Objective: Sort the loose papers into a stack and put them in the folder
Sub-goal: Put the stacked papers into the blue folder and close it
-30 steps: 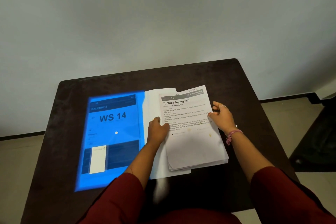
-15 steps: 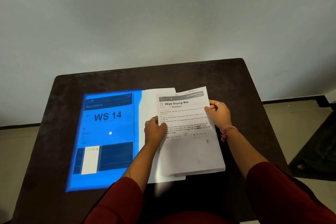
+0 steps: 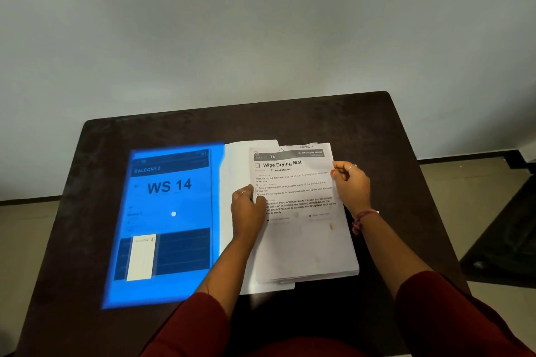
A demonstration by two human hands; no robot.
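Note:
An open folder lies flat on the dark table: its blue cover [image 3: 171, 226], printed "WS 14", is spread to the left and its white inner side [image 3: 236, 171] is at the middle. On the white side rests a stack of white papers [image 3: 307, 243]; the top sheet is headed "Wipe Drying Mat". My left hand [image 3: 246, 211] grips the stack's left edge, thumb on top. My right hand [image 3: 352, 185] pinches the right edge near the upper corner. The stack overhangs the folder to the right and sits slightly skewed.
The dark table [image 3: 377, 130] stands against a pale wall, with bare surface behind and to the right of the folder. Tiled floor shows on both sides. A dark object [image 3: 504, 246] sits on the floor at the right.
Both hands shifted the paper stack slightly left over the folder's white side, and the right hand slid up along the right edge. The folder stayed in place.

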